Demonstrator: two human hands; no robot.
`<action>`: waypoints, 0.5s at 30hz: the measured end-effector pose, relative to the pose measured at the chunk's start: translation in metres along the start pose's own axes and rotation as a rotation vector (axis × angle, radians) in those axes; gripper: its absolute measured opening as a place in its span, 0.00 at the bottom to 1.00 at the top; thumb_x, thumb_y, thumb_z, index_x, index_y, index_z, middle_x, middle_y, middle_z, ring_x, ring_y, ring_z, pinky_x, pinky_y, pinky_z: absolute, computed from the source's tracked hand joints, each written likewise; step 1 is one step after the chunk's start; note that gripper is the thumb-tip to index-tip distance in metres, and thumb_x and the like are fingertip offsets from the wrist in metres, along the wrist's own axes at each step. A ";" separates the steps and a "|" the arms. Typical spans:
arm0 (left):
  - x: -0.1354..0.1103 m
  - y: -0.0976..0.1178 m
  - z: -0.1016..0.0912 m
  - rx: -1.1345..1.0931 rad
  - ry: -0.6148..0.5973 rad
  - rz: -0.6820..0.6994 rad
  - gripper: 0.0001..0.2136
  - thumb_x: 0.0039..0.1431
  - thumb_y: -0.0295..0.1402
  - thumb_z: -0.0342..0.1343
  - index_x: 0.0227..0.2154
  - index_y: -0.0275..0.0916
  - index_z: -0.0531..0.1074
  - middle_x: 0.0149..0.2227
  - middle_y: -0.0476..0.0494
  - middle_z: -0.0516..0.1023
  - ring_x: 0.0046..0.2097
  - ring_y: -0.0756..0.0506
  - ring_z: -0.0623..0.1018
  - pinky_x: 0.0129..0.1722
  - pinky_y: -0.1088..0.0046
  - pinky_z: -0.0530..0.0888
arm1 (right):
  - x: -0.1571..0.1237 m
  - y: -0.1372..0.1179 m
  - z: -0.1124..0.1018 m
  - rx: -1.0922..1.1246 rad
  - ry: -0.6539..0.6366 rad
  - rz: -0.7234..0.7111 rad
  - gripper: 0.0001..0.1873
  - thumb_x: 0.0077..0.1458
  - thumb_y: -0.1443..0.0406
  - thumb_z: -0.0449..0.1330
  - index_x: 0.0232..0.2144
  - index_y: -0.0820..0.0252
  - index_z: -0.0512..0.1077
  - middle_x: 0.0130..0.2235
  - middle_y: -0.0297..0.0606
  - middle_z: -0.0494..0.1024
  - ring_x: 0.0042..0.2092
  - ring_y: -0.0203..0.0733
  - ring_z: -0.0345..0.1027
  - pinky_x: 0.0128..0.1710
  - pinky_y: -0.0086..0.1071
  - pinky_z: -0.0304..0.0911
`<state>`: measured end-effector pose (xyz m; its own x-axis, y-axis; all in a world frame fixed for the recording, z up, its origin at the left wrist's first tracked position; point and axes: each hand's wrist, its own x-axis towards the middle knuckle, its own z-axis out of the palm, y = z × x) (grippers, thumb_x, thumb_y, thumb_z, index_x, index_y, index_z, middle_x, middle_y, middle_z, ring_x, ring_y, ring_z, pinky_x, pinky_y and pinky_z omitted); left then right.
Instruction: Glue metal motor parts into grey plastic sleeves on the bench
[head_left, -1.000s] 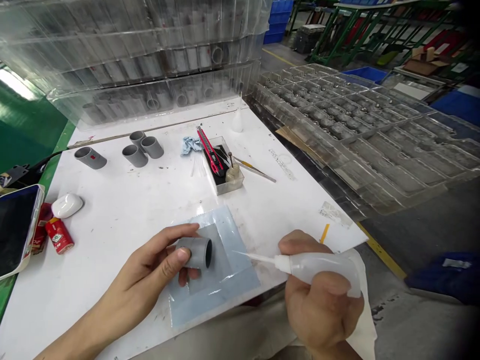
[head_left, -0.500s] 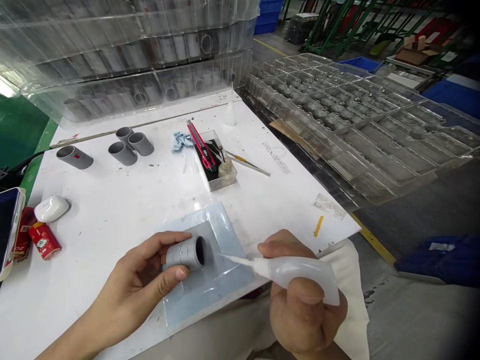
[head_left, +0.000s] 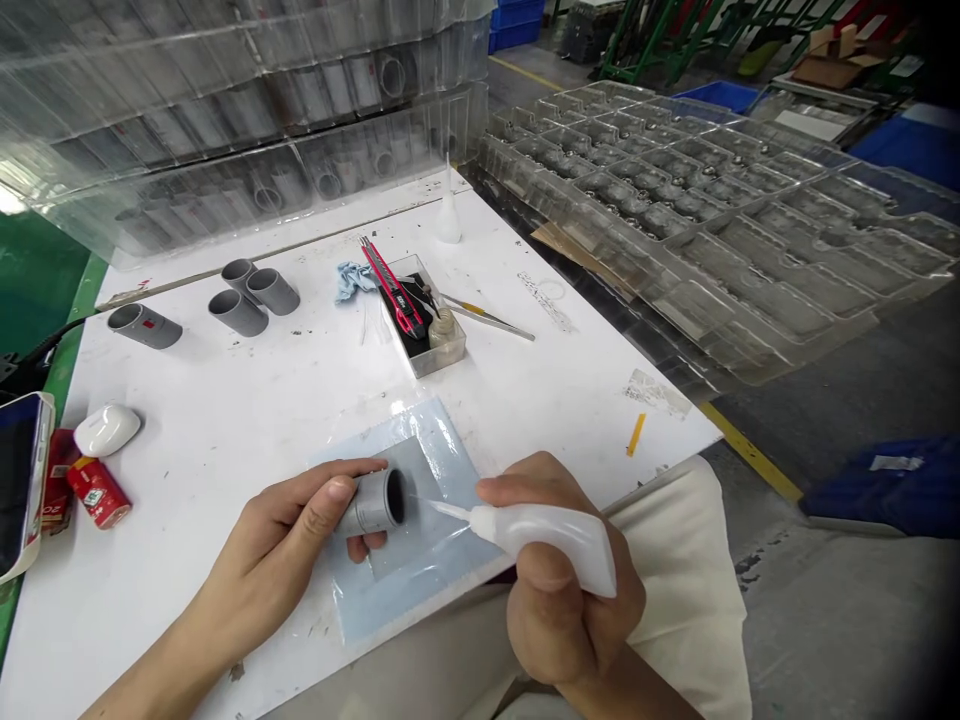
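We see left hand (head_left: 281,535) gripping grey tube (head_left: 366,505) above blue sheet (head_left: 364,610); right hand (head_left: 559,630) grasping squeeze bottle (head_left: 570,535), nozzle (head_left: 454,512) pointing toward tube's open end.

White worktable (head_left: 525,400), grey floor (head_left: 847,645) with yellow line (head_left: 754,460), green frames (head_left: 618,45) beyond.

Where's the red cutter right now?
In the head view, slightly left of centre, the red cutter slants across the small clear box, between the crumpled blue cloth and the tweezers.

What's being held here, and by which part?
The left fingers hold a gray tube around its outer wall; the right fingers hold a squeeze bottle by its body.
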<state>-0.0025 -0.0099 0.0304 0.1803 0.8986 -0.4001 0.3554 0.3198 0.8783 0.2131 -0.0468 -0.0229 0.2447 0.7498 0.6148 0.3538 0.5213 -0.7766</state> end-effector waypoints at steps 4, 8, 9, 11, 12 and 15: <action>0.002 0.002 -0.001 0.005 -0.035 -0.025 0.24 0.71 0.56 0.54 0.51 0.44 0.83 0.28 0.50 0.82 0.31 0.46 0.76 0.41 0.71 0.75 | 0.001 0.003 0.011 0.126 0.119 -0.015 0.11 0.68 0.64 0.57 0.49 0.57 0.78 0.38 0.41 0.82 0.37 0.47 0.74 0.33 0.43 0.69; 0.003 0.002 -0.002 -0.010 -0.057 -0.020 0.24 0.71 0.56 0.54 0.51 0.44 0.83 0.29 0.50 0.83 0.31 0.46 0.77 0.40 0.71 0.75 | 0.000 0.003 0.014 0.174 0.121 0.015 0.12 0.66 0.66 0.61 0.50 0.58 0.79 0.39 0.41 0.83 0.40 0.48 0.74 0.34 0.43 0.67; 0.003 0.002 -0.001 -0.011 -0.055 -0.020 0.24 0.71 0.56 0.54 0.52 0.43 0.83 0.29 0.50 0.83 0.31 0.46 0.77 0.39 0.71 0.75 | -0.001 0.003 0.014 0.180 0.114 0.012 0.12 0.66 0.66 0.61 0.50 0.58 0.79 0.40 0.41 0.83 0.40 0.48 0.74 0.35 0.43 0.67; 0.003 0.001 -0.001 -0.009 -0.046 -0.019 0.24 0.71 0.56 0.55 0.52 0.43 0.83 0.29 0.50 0.83 0.31 0.46 0.76 0.39 0.71 0.75 | -0.001 0.003 0.012 0.182 0.099 0.010 0.13 0.67 0.66 0.60 0.51 0.59 0.79 0.40 0.41 0.83 0.40 0.48 0.74 0.35 0.43 0.66; 0.003 0.001 -0.001 -0.007 -0.043 -0.017 0.24 0.71 0.56 0.55 0.52 0.42 0.83 0.29 0.50 0.83 0.31 0.46 0.76 0.39 0.71 0.76 | -0.001 0.002 0.012 0.181 0.091 0.012 0.13 0.67 0.66 0.60 0.51 0.59 0.80 0.41 0.41 0.83 0.40 0.48 0.74 0.35 0.43 0.66; 0.003 0.000 -0.001 -0.004 -0.040 -0.004 0.25 0.71 0.55 0.54 0.52 0.41 0.83 0.28 0.49 0.83 0.31 0.45 0.76 0.39 0.69 0.76 | -0.002 0.002 0.011 0.167 0.082 0.020 0.13 0.67 0.64 0.61 0.51 0.58 0.80 0.40 0.41 0.84 0.40 0.49 0.74 0.34 0.43 0.66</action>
<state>-0.0028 -0.0069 0.0298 0.2153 0.8845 -0.4139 0.3525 0.3249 0.8776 0.2035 -0.0423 -0.0271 0.3257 0.7282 0.6030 0.1948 0.5724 -0.7965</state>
